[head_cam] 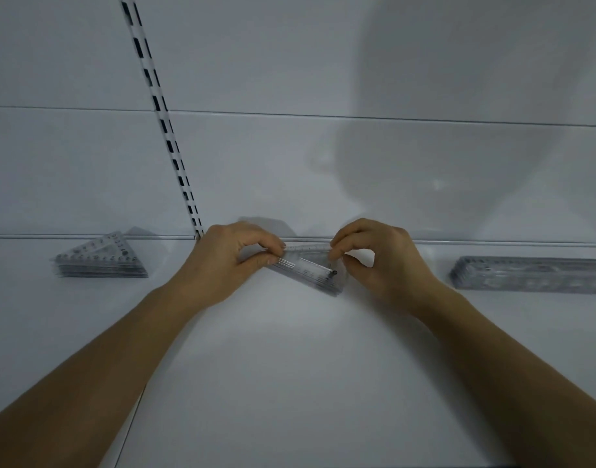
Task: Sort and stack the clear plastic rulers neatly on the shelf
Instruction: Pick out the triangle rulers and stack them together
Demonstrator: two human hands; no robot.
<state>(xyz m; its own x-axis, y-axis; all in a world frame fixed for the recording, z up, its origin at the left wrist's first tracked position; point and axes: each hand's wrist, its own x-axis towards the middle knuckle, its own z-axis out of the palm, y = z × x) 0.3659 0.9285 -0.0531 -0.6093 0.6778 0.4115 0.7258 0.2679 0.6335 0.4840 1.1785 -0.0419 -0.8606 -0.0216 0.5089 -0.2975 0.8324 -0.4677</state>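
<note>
Pinching rulers [308,270], both hands [306,256]

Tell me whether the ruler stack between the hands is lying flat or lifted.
Cannot tell for sure. The middle stack sits low by the shelf, pinched at its ends by the left hand and right hand.

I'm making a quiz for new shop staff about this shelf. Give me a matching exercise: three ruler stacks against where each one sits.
Column one:
1. triangular stack
2. long straight stack
3. middle stack

Column two:
A. far right of the shelf, untouched
B. pinched between the left hand and the right hand
C. left of the slotted upright, untouched

Pairs: 1-C, 2-A, 3-B
</note>
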